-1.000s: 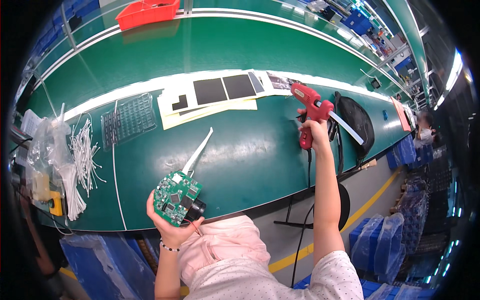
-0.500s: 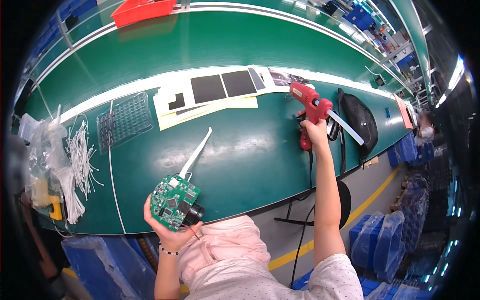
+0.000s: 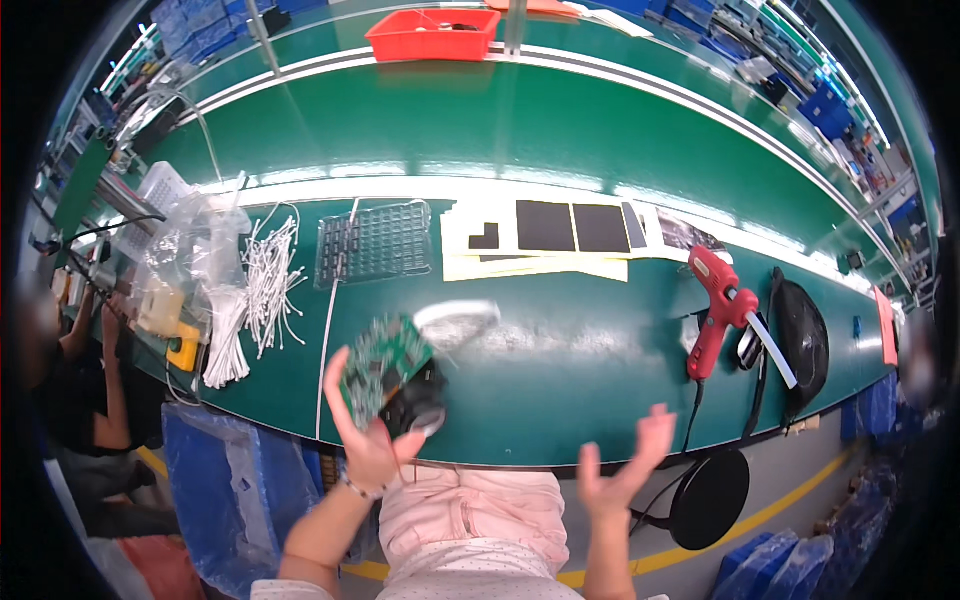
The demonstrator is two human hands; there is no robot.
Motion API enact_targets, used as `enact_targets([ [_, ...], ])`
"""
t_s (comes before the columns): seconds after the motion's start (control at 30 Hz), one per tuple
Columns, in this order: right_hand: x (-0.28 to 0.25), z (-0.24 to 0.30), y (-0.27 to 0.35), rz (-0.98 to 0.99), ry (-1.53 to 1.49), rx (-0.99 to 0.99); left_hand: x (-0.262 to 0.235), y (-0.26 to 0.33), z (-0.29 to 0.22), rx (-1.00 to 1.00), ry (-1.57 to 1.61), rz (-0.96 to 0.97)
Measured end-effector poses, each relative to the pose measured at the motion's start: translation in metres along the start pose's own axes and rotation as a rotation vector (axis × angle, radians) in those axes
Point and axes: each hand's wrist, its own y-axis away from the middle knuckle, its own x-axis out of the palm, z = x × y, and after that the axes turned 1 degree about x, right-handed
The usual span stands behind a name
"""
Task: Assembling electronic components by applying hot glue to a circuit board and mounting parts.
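Near the counter [image 3: 560, 390] edge, I hold the green circuit board [image 3: 385, 362] in my left hand [image 3: 372, 448]. My right hand [image 3: 622, 470] is wide, empty, apart from the red glue gun [image 3: 715, 310]. Gluing seems next; I must grasp it.

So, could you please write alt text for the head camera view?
A person's left hand holds a green circuit board above a green workbench, while the right hand is open and empty. A red glue gun lies to the right; white wire pieces lie to the left.
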Motion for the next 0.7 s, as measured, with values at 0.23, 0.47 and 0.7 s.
enact_targets([
  [0.23, 0.047, 0.01, 0.022, 0.12, 0.138, -0.024, 0.045, -0.196, 0.002, 0.332, -0.458, -0.026],
  [0.47, 0.045, 0.013, 0.03, 0.131, 0.167, -0.001, 0.096, -0.299, 0.128, 0.186, -0.464, -0.54],
  [0.7, 0.054, 0.01, 0.036, 0.143, 0.202, -0.029, 0.05, -0.277, 0.159, 0.105, -0.598, -0.516],
])
